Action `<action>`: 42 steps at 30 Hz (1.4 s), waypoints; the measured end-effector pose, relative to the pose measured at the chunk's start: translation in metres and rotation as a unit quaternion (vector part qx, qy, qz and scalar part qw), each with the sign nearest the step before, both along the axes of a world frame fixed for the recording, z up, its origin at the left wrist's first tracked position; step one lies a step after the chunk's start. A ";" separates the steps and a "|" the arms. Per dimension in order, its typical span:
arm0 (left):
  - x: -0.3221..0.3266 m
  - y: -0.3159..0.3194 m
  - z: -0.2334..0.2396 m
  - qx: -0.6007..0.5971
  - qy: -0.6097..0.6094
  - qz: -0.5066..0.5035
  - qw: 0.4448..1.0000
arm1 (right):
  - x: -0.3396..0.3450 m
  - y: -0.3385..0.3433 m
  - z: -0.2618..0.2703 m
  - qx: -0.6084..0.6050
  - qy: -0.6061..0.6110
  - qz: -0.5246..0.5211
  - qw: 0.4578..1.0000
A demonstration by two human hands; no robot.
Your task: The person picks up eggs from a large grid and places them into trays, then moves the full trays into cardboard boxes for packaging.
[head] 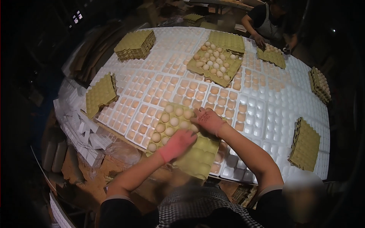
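Note:
A yellow-green moulded-pulp egg tray (196, 159) lies before me over white plastic egg trays. Pale eggs (170, 131) fill its far and left cups, while its near right cups are bare. Over the eggs in the middle of this tray is my left hand (179, 144), in a pink glove, palm down with the fingers bent. My right hand (209, 121), also gloved in pink, reaches over the tray's right edge, its fingertips at the eggs there. Both palms are turned away, so whether either hand grasps an egg is hidden.
White plastic trays (252, 112) cover the table, many holding eggs. Another pulp tray with eggs (212, 61) sits farther back. Pulp-tray stacks stand at left (134, 45) and right (305, 144). A person (268, 25) in an apron handles eggs across the table.

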State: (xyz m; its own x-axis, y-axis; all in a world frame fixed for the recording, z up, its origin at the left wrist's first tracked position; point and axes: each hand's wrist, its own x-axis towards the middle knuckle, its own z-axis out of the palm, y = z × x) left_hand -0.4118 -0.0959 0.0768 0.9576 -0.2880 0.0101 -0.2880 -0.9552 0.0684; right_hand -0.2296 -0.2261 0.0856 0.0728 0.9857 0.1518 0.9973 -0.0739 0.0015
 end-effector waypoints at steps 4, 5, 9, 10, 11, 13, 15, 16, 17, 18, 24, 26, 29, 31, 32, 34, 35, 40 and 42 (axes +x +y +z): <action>-0.016 0.004 0.034 -0.570 0.130 0.198 0.787 | 0.020 -0.018 0.007 0.008 0.108 -0.048 0.993; -0.023 0.020 0.011 -0.765 0.173 0.258 0.565 | 0.019 -0.021 0.013 0.051 0.191 -0.088 0.976; 0.024 0.001 0.028 -0.271 0.027 0.105 0.956 | 0.030 -0.060 -0.036 0.300 0.705 -0.274 0.582; 0.029 0.001 0.029 -0.106 -0.002 0.065 0.992 | 0.040 -0.068 -0.041 0.331 0.738 -0.258 0.528; 0.036 0.001 0.029 -0.104 0.010 0.046 0.993 | 0.050 -0.080 -0.046 0.366 0.704 -0.295 0.532; 0.057 0.004 0.031 -0.096 0.032 0.002 0.995 | 0.074 -0.106 -0.040 0.440 0.625 -0.364 0.532; 0.065 0.007 0.038 -0.193 0.044 0.043 0.979 | 0.126 -0.129 -0.070 0.397 0.406 -0.479 0.670; 0.069 0.006 0.041 -0.266 0.043 0.074 0.960 | 0.143 -0.136 -0.078 0.355 0.334 -0.518 0.703; 0.076 0.005 0.041 -0.339 0.043 0.105 0.934 | 0.160 -0.143 -0.088 0.308 0.259 -0.553 0.730; 0.081 0.005 0.042 -0.458 0.088 0.153 0.871 | 0.166 -0.139 -0.095 0.260 0.251 -0.558 0.747; 0.157 -0.021 0.010 -0.676 0.245 0.235 0.654 | 0.244 -0.121 -0.119 0.345 0.273 -0.460 0.772; 0.205 -0.047 -0.001 -0.715 0.348 0.274 0.540 | 0.264 -0.133 -0.134 0.262 0.226 -0.461 0.817; 0.277 -0.111 -0.045 -0.705 0.246 0.285 0.601 | 0.259 -0.155 -0.146 0.328 0.228 -0.468 0.789; 0.328 -0.146 -0.069 -0.594 0.098 0.264 0.754 | 0.228 -0.174 -0.122 0.420 0.297 -0.487 0.706; 0.355 -0.168 -0.076 -0.482 -0.042 0.216 0.848 | 0.212 -0.193 -0.114 0.432 0.316 -0.472 0.701; 0.395 -0.193 -0.077 -0.272 -0.147 0.153 0.938 | 0.177 -0.234 -0.113 0.459 0.352 -0.434 0.691; 0.414 -0.210 -0.072 -0.201 -0.114 0.139 0.963 | 0.166 -0.258 -0.114 0.473 0.363 -0.417 0.686; 0.414 -0.255 -0.089 -0.185 -0.105 0.133 0.968 | 0.132 -0.324 -0.102 0.449 0.403 -0.438 0.666; 0.386 -0.250 -0.129 -0.134 -0.175 0.114 0.969 | 0.128 -0.331 -0.090 0.435 0.417 -0.439 0.667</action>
State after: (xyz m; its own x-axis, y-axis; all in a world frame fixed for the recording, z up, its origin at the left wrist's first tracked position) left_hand -0.0263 -0.3454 -0.0522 0.9207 -0.0116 0.3901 -0.1216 -0.9583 0.2587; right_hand -0.1020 -0.5567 -0.0048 0.9799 0.0741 0.1852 0.1978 -0.2414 -0.9501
